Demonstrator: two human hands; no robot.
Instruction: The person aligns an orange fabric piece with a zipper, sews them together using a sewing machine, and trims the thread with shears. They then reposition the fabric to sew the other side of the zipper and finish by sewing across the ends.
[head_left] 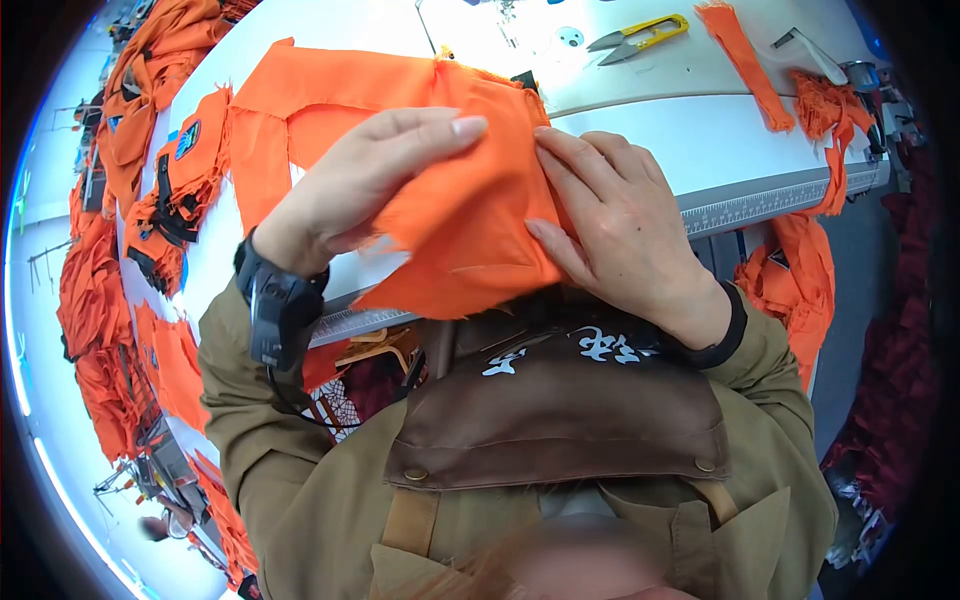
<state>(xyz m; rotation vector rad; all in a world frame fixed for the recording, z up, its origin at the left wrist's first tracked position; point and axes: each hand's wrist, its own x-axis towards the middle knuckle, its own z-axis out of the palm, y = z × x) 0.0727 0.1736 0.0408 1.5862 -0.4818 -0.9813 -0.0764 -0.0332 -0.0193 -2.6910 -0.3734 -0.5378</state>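
Note:
Orange fabric (pixel 460 210) lies over the front edge of the white table, its near part raised and creased, its far part spread to the left. My left hand (pixel 370 180) is on the fabric's left side, thumb and fingers around a part of it that the hand partly hides. At the right edge of the cloth, my right hand (pixel 620 220) has its thumb and bent fingertips on the folded border. A loose frayed edge hangs below my left hand.
Yellow-handled snips (pixel 640 40) lie on the machine bed at the back. An orange strip (pixel 745 65) is at the back right. A ruler (pixel 750 205) runs along the table's front edge. Orange garment pieces (pixel 100 330) are heaped at the left; a person (pixel 165 525) is far off, lower left.

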